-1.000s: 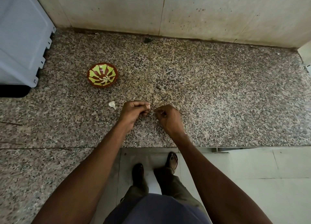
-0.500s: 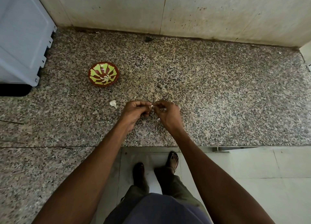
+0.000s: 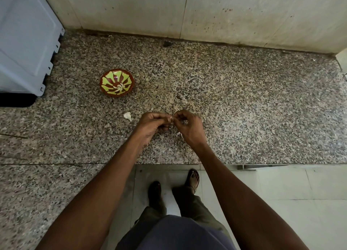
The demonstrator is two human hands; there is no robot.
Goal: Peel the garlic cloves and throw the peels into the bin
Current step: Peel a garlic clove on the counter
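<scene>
Now both hands, left [image 3: 152,123] and right [image 3: 188,125], pinch one clove [image 3: 170,119] mid-peel; next, the skin likely needs pulling free.

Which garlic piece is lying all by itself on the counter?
The white garlic clove lying alone on the granite counter, just left of the left hand. The other cloves sit inside the red-and-green bowl.

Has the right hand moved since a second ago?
Yes. The right hand has closed in leftward to meet the left hand, judged against the loose garlic clove.
</scene>
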